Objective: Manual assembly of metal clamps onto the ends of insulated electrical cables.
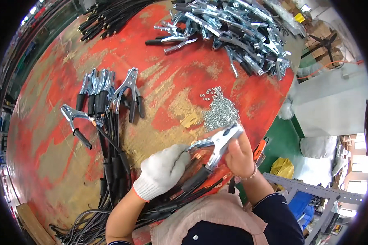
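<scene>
A silver spring clamp (221,143) with a black handle sleeve is held between my two hands, above the near edge of the table. My left hand (161,171), in a white knitted glove, is closed on one of its handles. My bare right hand (240,157), with a bracelet at the wrist, grips the clamp near its jaw end. Just beyond the clamp lies a heap of small metal nuts (221,112). Black cables (171,206) run below my hands along the table's near edge.
Finished-looking clamps (98,85) on black cables (110,163) lie to the left. A big pile of clamps (233,34) covers the far right of the worn red table (159,81). More cables (110,18) lie at the far left. A perforated metal frame (310,188) stands at the right.
</scene>
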Tool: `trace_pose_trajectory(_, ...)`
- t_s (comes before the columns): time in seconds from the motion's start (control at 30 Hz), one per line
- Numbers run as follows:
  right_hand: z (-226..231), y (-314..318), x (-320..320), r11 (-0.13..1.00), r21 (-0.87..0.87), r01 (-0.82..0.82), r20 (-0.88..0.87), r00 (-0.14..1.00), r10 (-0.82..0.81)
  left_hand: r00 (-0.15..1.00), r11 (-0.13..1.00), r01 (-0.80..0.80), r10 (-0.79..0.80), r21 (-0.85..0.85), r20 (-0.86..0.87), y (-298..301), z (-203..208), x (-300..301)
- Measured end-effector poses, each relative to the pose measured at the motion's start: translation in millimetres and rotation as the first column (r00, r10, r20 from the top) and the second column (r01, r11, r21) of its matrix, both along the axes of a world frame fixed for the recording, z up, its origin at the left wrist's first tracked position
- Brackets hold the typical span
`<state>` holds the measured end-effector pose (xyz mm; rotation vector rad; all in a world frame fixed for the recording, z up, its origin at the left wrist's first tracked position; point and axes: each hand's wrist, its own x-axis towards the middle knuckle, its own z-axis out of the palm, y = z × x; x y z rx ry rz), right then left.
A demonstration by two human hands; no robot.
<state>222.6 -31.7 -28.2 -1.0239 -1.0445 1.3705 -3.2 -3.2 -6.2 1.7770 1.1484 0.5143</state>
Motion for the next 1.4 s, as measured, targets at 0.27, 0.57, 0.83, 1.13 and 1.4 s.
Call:
trace_pose_trajectory(0.27,-23.7,109.8,69.5,0.951,0.292,-0.102,0.936,0.236,-0.262,0.729,0.634,-0.16,0.593,-0.757,0.342,4.9,-15.3,3.2)
trace_pose_trajectory(0.57,-29.2,133.0,53.0,0.957,0.159,-0.243,0.959,-0.193,-0.208,0.729,0.645,-0.131,0.577,-0.753,0.368,3.2,-21.4,3.6)
trace_pose_trajectory(0.83,-15.9,135.6,60.0,0.973,0.164,-0.159,0.986,0.012,-0.165,0.71,0.722,-0.176,0.563,-0.669,0.422,1.3,-21.4,-0.7)
trace_pose_trajectory(1.13,-24.9,140.0,64.2,0.958,0.168,-0.232,0.975,-0.102,-0.195,0.739,0.706,-0.182,0.557,-0.684,0.379,5.8,-15.6,-2.3)
trace_pose_trajectory(1.4,8.4,80.8,9.5,0.988,-0.084,-0.129,0.266,0.953,0.147,0.902,0.884,-0.213,0.342,-0.415,0.265,-1.3,-2.1,-2.7)
